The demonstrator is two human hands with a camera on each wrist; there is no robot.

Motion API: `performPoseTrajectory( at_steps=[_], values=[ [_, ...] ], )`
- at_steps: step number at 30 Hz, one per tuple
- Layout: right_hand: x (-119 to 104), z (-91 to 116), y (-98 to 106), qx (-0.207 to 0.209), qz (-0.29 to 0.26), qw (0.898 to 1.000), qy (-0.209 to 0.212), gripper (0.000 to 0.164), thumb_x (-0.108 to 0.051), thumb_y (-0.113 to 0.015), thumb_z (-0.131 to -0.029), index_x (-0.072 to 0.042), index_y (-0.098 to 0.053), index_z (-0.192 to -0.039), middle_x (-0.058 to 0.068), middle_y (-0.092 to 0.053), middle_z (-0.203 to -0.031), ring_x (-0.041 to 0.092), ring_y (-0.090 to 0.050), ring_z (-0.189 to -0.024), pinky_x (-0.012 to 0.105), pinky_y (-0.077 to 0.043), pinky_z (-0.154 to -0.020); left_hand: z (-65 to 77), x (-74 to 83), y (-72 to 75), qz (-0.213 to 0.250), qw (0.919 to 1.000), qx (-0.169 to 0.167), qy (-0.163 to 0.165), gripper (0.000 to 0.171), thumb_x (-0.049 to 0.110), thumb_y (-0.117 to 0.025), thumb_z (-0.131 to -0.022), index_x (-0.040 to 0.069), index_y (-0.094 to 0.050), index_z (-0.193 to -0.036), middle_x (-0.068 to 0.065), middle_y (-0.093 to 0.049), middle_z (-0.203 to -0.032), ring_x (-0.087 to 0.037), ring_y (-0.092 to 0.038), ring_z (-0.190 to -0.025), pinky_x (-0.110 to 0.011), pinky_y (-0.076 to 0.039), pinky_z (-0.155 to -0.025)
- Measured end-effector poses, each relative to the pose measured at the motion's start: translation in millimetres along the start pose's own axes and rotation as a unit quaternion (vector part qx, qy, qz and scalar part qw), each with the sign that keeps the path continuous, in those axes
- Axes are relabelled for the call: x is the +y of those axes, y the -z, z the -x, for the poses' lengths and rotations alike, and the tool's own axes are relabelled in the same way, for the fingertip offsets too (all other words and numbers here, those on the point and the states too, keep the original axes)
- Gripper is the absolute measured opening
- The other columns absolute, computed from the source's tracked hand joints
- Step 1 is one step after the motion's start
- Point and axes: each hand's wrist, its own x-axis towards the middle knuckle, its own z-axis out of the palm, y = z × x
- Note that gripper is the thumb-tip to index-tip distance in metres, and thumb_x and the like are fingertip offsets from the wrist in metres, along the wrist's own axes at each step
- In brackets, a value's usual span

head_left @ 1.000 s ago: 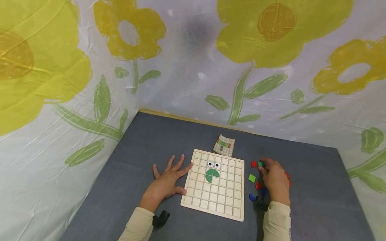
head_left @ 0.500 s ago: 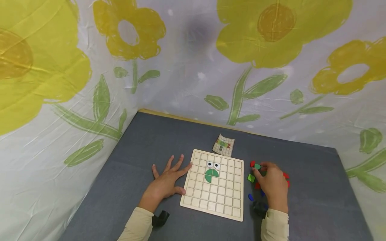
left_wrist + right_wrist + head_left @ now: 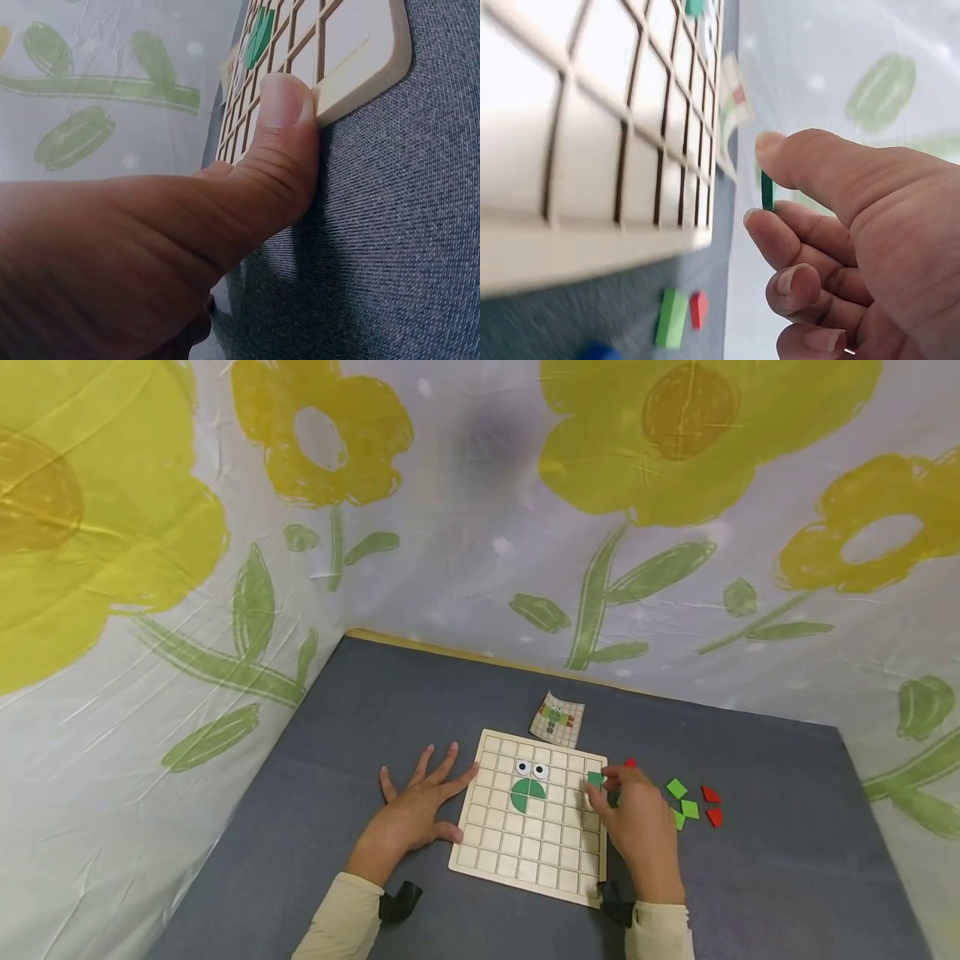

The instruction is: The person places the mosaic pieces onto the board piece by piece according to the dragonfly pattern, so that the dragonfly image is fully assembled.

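Since the earlier frame, your right hand (image 3: 639, 827) is shifting left to the grid board (image 3: 528, 850). Your left hand (image 3: 408, 817), fingers spread, is touching its left edge, likely steadying it. Your right hand is pinching a green piece (image 3: 595, 778) by its edges near the board's right side, probably keeping its face clear. The right wrist view is revealing a blue piece (image 3: 601, 352) the head view is missing.

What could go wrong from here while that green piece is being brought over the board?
The right hand pinches the green piece between thumb and fingers, so it might slip. Bumping the board, which the left hand touches at one edge, could shift the eye pieces. The right sleeve or hand might also brush the lime squares nearby.
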Motion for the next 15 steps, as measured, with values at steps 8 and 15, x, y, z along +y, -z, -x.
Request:
performPoseTrajectory(
  at_steps=[8,15],
  values=[
    [-26,13,-13,-0.011,-0.011,1.000,0.022,0.040,-0.031,-0.089,-0.089,-0.008,-0.075,-0.120,0.003,-0.072,-0.097,0.009,-0.041,-0.048,0.029,-0.035,-0.041,-1.2,-1.1,-0.7,-0.009,1.0000,-0.004,0.002,0.104,0.044,-0.084,-0.074,0.036,-0.035,-0.166,-0.001,-0.011,-0.178,-0.039,0.001,-0.164,-0.091,0.008,-0.107],
    [-44,21,-19,-0.022,-0.001,0.999,0.037,0.040,-0.033,-0.090,-0.087,-0.009,-0.077,-0.115,0.000,-0.071,-0.092,0.005,-0.047,-0.053,0.026,-0.039,-0.044,-1.8,1.3,0.0,-0.005,0.9999,-0.009,0.009,0.105,0.042,-0.085,-0.074,0.037,-0.034,-0.166,-0.001,-0.010,-0.178,-0.039,0.003,-0.164,-0.090,0.010,-0.107]
  ],
)
